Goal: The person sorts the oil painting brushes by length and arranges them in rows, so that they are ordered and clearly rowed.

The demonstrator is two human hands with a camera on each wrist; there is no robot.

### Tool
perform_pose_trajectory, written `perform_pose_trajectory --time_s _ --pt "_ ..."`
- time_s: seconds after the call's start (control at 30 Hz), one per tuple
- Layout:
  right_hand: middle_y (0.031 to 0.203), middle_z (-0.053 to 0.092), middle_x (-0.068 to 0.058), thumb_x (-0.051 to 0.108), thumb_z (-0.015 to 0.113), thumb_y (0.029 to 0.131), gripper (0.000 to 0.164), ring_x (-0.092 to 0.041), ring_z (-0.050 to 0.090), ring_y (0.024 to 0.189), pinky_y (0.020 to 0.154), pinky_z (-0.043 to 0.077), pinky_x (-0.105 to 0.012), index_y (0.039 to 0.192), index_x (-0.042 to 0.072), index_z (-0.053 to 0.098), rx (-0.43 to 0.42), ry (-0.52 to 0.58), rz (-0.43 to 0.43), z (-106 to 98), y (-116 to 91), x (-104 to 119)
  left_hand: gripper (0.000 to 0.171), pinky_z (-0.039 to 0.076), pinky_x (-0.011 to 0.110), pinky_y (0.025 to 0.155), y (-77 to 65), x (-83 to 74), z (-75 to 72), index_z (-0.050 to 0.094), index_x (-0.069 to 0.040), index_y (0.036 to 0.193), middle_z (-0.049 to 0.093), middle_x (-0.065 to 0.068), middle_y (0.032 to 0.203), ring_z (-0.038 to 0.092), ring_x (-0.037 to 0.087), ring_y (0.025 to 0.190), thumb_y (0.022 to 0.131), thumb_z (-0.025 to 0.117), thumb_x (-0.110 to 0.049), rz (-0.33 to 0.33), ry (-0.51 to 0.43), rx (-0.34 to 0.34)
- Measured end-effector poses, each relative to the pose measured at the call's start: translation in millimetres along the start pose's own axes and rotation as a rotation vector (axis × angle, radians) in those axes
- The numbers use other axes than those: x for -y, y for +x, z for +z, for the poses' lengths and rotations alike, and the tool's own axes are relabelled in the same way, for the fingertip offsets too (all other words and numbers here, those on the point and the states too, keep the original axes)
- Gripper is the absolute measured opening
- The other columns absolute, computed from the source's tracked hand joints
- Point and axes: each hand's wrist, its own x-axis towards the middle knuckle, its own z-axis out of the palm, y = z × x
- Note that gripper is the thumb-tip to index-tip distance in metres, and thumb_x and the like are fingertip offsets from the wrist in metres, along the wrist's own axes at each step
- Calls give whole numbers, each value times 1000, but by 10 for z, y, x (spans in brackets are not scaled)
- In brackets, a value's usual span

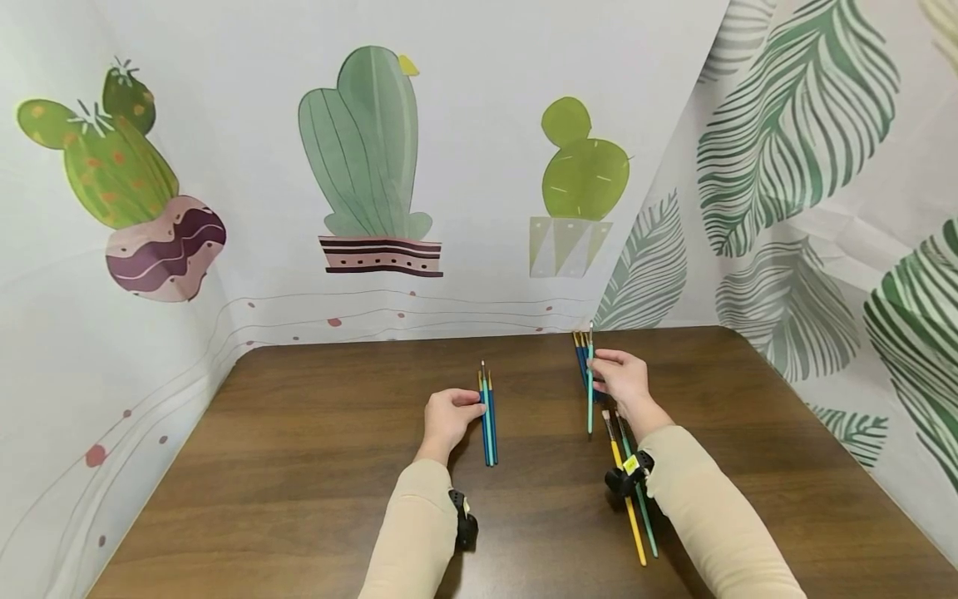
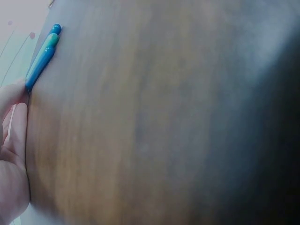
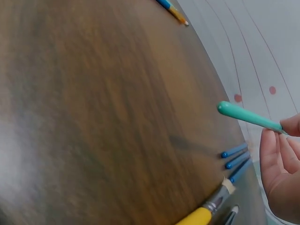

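My left hand point(image 1: 447, 420) pinches a small bundle of paintbrushes point(image 1: 489, 433) near mid-table, two dark blue ones with a teal one between them. Their rounded handle ends point(image 2: 50, 44) stick out past the fingers in the left wrist view. At the back right, my right hand point(image 1: 627, 384) holds a teal paintbrush point(image 1: 590, 416) between thumb and fingers, bristles up and handle end down. Three blue paintbrushes point(image 3: 236, 159) lie on the table behind and below that hand, partly hidden by it in the head view.
A yellow-handled paintbrush point(image 1: 629, 507) and a green-handled paintbrush point(image 1: 648, 528) lie side by side under the right forearm. The brown wooden table point(image 1: 314, 466) meets a cactus-print wall covering point(image 1: 479, 166) at the back and a leaf-print one point(image 1: 793, 191) at the right.
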Motion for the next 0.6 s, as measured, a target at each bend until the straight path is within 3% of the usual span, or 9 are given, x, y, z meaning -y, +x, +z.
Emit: perform_pose_trajectory --time_s 0.4,0.6 --pt "81 62 8 6 61 88 45 0 60 68 60 54 -19 129 -8 49 -1 -12 -10 -164 17 2 18 53 35 82 -4 -16 -6 74 -5 94 74 9 92 68 19 88 78 77 -12 -7 -8 6" --pt "74 62 12 6 60 88 45 0 60 67 58 54 -18 128 -9 49 4 -29 -18 -266 -10 -7 18 54 35 82 -11 -18 -8 74 -5 94 74 10 93 69 19 87 77 77 -11 -4 -15 5"
